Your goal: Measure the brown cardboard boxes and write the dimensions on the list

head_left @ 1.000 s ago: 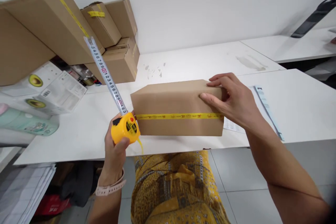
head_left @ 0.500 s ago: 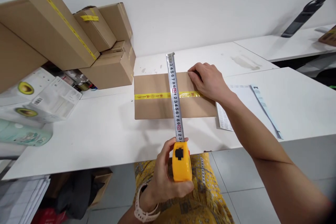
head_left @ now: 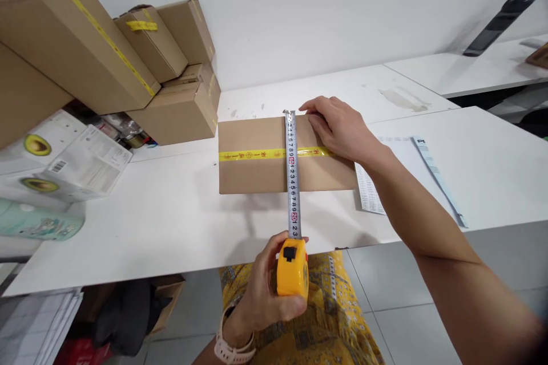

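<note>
A brown rectangular cardboard box, banded with printed yellow adhesive tape, lies on the smooth white tabletop, crossed from twelve to six o'clock by the numbered silver blade of a yellow plastic tape measure, its case pinched at six o'clock between the left hand's thumb and fingers. At the box's two o'clock, the right hand rests, fingers bent, by the far edge; whether it pinches that edge cannot be told. Printed white paper lies at three o'clock, stacked brown cardboard cartons at ten.
</note>
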Demonstrator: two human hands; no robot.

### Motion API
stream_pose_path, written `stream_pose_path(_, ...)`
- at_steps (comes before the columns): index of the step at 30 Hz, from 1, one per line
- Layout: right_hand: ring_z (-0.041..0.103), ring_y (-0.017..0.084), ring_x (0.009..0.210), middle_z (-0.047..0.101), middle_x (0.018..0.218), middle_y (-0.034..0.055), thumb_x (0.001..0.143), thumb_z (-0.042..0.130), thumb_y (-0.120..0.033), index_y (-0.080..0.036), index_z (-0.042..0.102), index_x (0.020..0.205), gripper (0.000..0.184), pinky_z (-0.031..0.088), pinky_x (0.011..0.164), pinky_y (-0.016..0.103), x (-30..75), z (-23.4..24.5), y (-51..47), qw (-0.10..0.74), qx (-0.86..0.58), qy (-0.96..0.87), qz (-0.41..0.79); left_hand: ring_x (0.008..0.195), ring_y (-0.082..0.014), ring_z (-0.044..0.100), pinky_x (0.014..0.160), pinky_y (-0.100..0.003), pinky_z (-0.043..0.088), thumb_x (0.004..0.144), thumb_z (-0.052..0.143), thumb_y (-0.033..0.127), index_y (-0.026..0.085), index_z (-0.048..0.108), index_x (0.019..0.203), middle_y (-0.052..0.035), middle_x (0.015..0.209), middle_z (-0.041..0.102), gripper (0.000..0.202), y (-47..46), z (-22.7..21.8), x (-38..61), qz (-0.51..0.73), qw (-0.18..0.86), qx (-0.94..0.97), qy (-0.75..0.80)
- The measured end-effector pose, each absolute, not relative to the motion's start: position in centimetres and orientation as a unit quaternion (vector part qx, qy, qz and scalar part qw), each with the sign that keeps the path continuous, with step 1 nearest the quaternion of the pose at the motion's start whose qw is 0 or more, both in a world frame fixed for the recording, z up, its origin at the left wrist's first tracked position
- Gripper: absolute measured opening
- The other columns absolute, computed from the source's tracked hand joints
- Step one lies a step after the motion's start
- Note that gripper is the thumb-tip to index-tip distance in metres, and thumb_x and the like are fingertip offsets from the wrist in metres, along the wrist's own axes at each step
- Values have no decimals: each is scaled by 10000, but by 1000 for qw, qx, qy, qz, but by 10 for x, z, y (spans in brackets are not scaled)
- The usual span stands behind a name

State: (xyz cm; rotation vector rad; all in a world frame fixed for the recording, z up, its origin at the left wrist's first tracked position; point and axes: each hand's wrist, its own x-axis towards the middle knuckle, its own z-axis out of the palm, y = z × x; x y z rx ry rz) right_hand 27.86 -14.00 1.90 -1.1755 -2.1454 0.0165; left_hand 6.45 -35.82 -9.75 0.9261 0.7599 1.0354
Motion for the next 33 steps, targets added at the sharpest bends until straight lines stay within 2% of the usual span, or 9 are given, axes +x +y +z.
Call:
stream_pose_path(4,539,276,911,642,976,89,1018,331,-306,-319,561,1381,430,442,804,422,279,16,-136,311,-432,-845,-42,1081,-283,601,882,-341,511,539,904,317,266,608,1327,-123,1343,620,843,-360,-99,65,466,708,409,339)
stream_pose_path(7,526,272,922,624,1027,93,1029,319,-304,-355,586,1374,440,445,823,432,279,15,-134,299,-427,-852,-55,1080,-285,603,885,-342,512,551,897,307,274,603,1332,-120,1329,623,835,-361,-101,65,458,710,411,341)
stream_pose_path(10,516,269,937,624,1095,101,1034,275,-264,-341,620,1352,476,443,850,446,278,15,-135,288,-427,-856,-51,1102,-302,597,888,-357,520,555,894,314,262,584,1359,-133,1335,610,863,-360,-105,63,453,712,413,343)
stream_pose_path(17,515,273,944,598,1063,96,1041,298,-323,-381,602,1347,435,433,844,460,278,12,-137,297,-427,-852,-58,1192,-373,576,966,-454,506,485,933,378,247,603,1324,-151,1302,621,911,-356,-114,59,457,689,443,346)
stream_pose_path(23,519,280,950,619,1068,89,1041,298,-353,-362,587,1353,424,413,837,449,277,9,-137,297,-438,-845,-72,1167,-360,591,967,-448,507,508,930,404,241,603,1327,-147,1275,634,896,-356,-115,62,464,676,459,342)
stream_pose_path(27,518,305,981,661,1026,99,1015,356,-538,-262,523,1406,506,398,851,452,274,6,-140,296,-468,-827,-100,1000,-277,650,866,-372,554,491,930,456,263,581,1349,-124,1291,630,945,-368,-111,52,511,627,485,331)
stream_pose_path(31,535,308,995,685,1075,120,959,428,-657,-214,597,1275,570,378,854,440,273,-1,-164,293,-455,-826,-158,1050,-330,656,856,-418,588,469,930,523,295,559,1346,-113,1309,621,980,-385,-98,30,569,531,503,377)
stream_pose_path(33,551,297,989,692,1100,118,949,475,-648,-214,601,1256,546,373,841,426,273,-11,-185,307,-434,-825,-191,986,-320,675,769,-409,611,505,912,547,312,540,1359,-115,1324,615,961,-392,-94,22,557,525,501,404)
